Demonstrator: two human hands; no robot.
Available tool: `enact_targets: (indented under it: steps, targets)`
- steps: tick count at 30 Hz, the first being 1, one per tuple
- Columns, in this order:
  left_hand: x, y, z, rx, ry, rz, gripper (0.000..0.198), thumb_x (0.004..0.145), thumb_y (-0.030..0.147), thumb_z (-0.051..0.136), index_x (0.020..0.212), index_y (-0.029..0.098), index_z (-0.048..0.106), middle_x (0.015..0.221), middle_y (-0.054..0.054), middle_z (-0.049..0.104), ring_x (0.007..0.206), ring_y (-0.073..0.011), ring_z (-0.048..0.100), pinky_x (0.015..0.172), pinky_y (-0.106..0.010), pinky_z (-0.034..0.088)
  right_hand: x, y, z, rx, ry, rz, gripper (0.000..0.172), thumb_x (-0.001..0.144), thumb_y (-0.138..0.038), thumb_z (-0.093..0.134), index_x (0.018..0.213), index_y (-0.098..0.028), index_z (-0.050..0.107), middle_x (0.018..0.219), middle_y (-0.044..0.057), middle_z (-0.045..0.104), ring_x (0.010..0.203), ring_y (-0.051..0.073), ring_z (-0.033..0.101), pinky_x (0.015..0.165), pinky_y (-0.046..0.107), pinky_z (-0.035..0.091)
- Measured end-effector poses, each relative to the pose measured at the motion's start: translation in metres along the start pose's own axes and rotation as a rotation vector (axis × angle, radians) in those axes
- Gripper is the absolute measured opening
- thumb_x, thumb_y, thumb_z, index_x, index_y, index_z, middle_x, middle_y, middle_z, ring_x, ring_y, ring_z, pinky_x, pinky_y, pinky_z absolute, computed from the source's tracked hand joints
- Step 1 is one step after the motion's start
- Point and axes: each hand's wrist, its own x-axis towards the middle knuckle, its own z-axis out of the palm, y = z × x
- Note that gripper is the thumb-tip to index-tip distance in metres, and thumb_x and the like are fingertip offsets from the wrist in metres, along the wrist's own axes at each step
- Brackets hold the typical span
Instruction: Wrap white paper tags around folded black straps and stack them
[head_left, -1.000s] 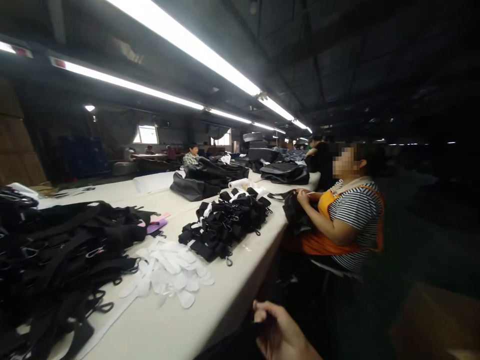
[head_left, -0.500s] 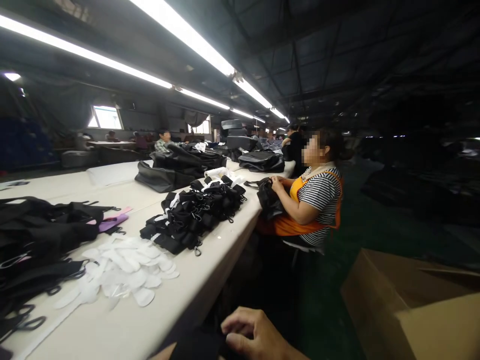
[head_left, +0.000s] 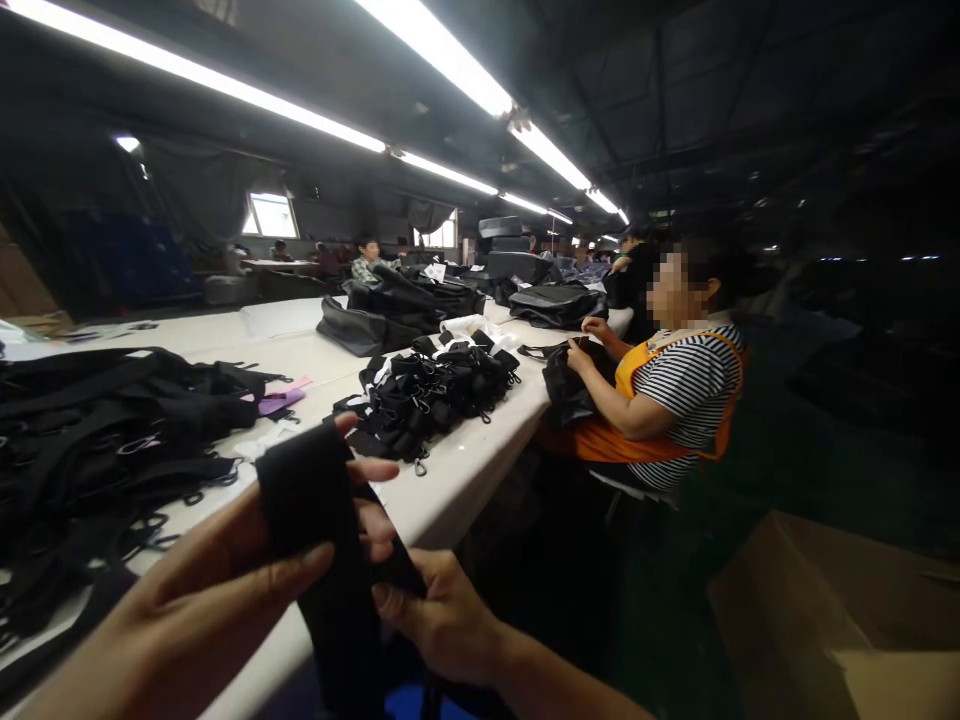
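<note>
A wide black strap (head_left: 311,500) runs over the fingers of my left hand (head_left: 217,570), with the thumb pressed along its near face and the fingertips showing behind it. My right hand (head_left: 450,610) pinches another length of black strap between thumb and fingers, just right of the left fingertips. The strap hangs down towards the bottom edge, where its end is out of sight. Beyond my hands on the table lies a heap of folded black straps (head_left: 442,390) with hooks and white pieces. At the left is a larger pile of black straps (head_left: 112,450).
A long cream table (head_left: 495,430) stretches away. Black bags (head_left: 405,310) are stacked farther along it. A co-worker in an orange apron (head_left: 637,380) sits at its right side, handling a black bag. An open cardboard box (head_left: 810,600) stands at the lower right.
Both hands have come up from the bottom edge, bringing the black strap into view. My left hand now shows clearly. The scene has shifted right as the camera turned left.
</note>
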Motion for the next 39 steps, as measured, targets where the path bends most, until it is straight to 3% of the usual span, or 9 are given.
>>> enact_targets:
  steps: [2, 6, 10, 15, 20, 25, 33, 36, 39]
  targets:
    - [0.015, 0.018, 0.002, -0.031, -0.022, 0.123, 0.060, 0.082, 0.013, 0.068, 0.136, 0.035, 0.053, 0.118, -0.007, 0.074, 0.090, -0.0304, 0.075, 0.075, -0.045, 0.066, 0.019, -0.013, -0.010, 0.012, -0.063, 0.041, 0.041, 0.078, -0.054, 0.074, 0.077, -0.013, 0.065, 0.068, -0.003, 0.052, 0.064, 0.009, 0.047, 0.065, 0.023, 0.042]
    - [0.041, 0.058, 0.014, -0.036, -0.050, 0.323, 0.044, 0.082, -0.002, 0.059, 0.122, 0.015, 0.062, 0.119, -0.015, 0.073, 0.102, -0.0282, 0.073, 0.096, -0.043, 0.059, 0.053, -0.035, -0.012, -0.093, -0.082, 0.005, 0.034, 0.080, -0.048, 0.074, 0.089, -0.015, 0.070, 0.077, -0.001, 0.063, 0.074, 0.012, 0.057, 0.071, 0.025, 0.046]
    - [0.044, 0.073, 0.026, -0.024, 0.039, 0.439, 0.030, 0.082, -0.004, 0.058, 0.106, 0.012, 0.067, 0.121, -0.013, 0.072, 0.115, -0.0326, 0.067, 0.105, -0.052, 0.052, 0.048, -0.032, -0.001, -0.010, -0.113, 0.005, 0.032, 0.087, -0.042, 0.069, 0.107, -0.017, 0.070, 0.101, 0.006, 0.073, 0.095, 0.018, 0.066, 0.088, 0.030, 0.050]
    - [0.034, 0.064, 0.027, 0.004, 0.090, 0.454, 0.040, 0.080, -0.005, 0.057, 0.113, 0.015, 0.065, 0.117, -0.010, 0.074, 0.105, -0.0305, 0.071, 0.102, -0.052, 0.054, 0.021, -0.011, 0.001, 0.216, -0.137, 0.192, 0.030, 0.091, -0.041, 0.065, 0.105, -0.015, 0.071, 0.091, 0.007, 0.077, 0.081, 0.014, 0.070, 0.071, 0.021, 0.050]
    - [0.038, 0.050, 0.006, -0.022, 0.135, 0.444, 0.040, 0.083, -0.001, 0.057, 0.119, 0.016, 0.063, 0.126, -0.012, 0.070, 0.109, -0.0279, 0.070, 0.103, -0.048, 0.055, 0.004, -0.010, 0.002, 0.509, -0.292, 0.225, 0.049, 0.091, -0.060, 0.054, 0.098, -0.014, 0.068, 0.086, 0.010, 0.075, 0.077, 0.018, 0.072, 0.070, 0.026, 0.054]
    - [0.047, 0.038, -0.013, -0.139, 0.269, 0.414, 0.034, 0.085, -0.004, 0.052, 0.115, 0.009, 0.061, 0.128, -0.017, 0.068, 0.111, -0.0242, 0.069, 0.099, -0.036, 0.058, -0.008, -0.016, 0.007, 0.432, -0.379, 0.188, 0.047, 0.076, -0.043, 0.081, 0.107, -0.013, 0.061, 0.086, 0.008, 0.073, 0.070, 0.017, 0.070, 0.067, 0.026, 0.052]
    - [0.073, 0.025, -0.034, -0.331, 0.611, 0.310, 0.027, 0.087, -0.008, 0.039, 0.101, 0.000, 0.061, 0.119, -0.022, 0.069, 0.097, -0.0162, 0.073, 0.095, -0.027, 0.058, -0.009, 0.003, 0.009, 0.307, -0.345, 0.249, 0.032, 0.088, -0.031, 0.069, 0.111, -0.012, 0.058, 0.068, 0.001, 0.066, 0.055, 0.011, 0.061, 0.058, 0.025, 0.048]
    - [0.073, 0.012, -0.061, 0.038, 0.516, 0.139, 0.024, 0.093, 0.008, 0.042, 0.097, 0.003, 0.065, 0.108, -0.021, 0.074, 0.089, -0.0168, 0.074, 0.086, -0.027, 0.060, -0.008, -0.005, -0.002, 0.302, -0.306, 0.212, 0.026, 0.090, -0.033, 0.067, 0.104, -0.012, 0.061, 0.066, 0.001, 0.066, 0.053, 0.011, 0.061, 0.055, 0.025, 0.049]
    - [0.061, -0.003, -0.082, 0.468, 0.442, -0.011, 0.034, 0.090, 0.035, 0.060, 0.080, 0.006, 0.071, 0.072, -0.017, 0.074, 0.061, -0.0214, 0.069, 0.066, -0.035, 0.060, -0.004, -0.027, -0.019, 0.231, -0.261, 0.158, 0.024, 0.093, -0.035, 0.063, 0.103, -0.014, 0.062, 0.068, 0.003, 0.069, 0.054, 0.015, 0.065, 0.057, 0.028, 0.052]
